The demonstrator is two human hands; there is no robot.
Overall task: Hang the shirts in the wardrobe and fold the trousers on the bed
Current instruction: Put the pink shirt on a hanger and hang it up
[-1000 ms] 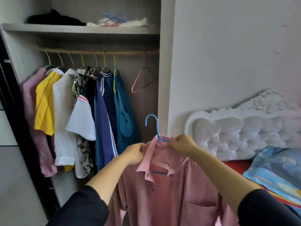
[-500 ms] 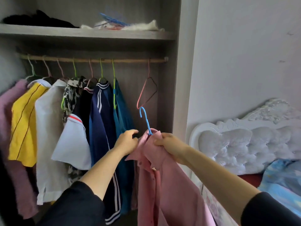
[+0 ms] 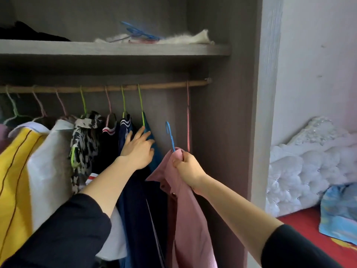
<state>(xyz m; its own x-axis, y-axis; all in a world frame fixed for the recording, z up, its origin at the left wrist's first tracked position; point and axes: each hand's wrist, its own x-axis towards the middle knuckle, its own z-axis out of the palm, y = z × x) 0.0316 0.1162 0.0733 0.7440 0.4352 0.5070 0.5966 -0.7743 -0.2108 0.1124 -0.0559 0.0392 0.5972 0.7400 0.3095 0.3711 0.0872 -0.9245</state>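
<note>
The wardrobe [image 3: 264,113] fills most of the view, open, with a grey shelf [image 3: 116,49] above and a wooden rail [image 3: 164,86] beneath it. To the right of it stand a white tufted headboard [image 3: 309,161] and a bed [image 3: 301,229] with a red sheet, on which a blue patterned cloth [image 3: 340,209] lies.

A row of clothes hangs from the rail on wire hangers, from the left a yellow shirt [image 3: 15,171], a white shirt [image 3: 50,161], a black-and-white patterned garment [image 3: 85,144], a navy garment [image 3: 135,200] with white stripes at its collar, and a teal garment [image 3: 157,159] at the right end.

The pink shirt [image 3: 189,219] is inside the wardrobe opening, just right of the teal garment and below the rail. It hangs long and narrow from its gathered collar, with a button placket showing on its left edge.

The left hand [image 3: 138,149] is wide open, its fingers straight and spread, and lies flat against the teal garment and the navy one beside it. The right hand [image 3: 188,167] grips the pink shirt at the bunched collar, with fingers and thumb curled tight round the cloth.

An empty pink hanger [image 3: 188,117] hangs from the rail at the far right, behind the shirt. The blue hanger [image 3: 171,136] rises out of the collar, just above the right hand; its hook is clear of the rail, between the teal garment and the pink hanger. On the shelf lie a dark bundle [image 3: 29,33], a white fluffy item [image 3: 193,38] and some spare hangers [image 3: 139,33].
</note>
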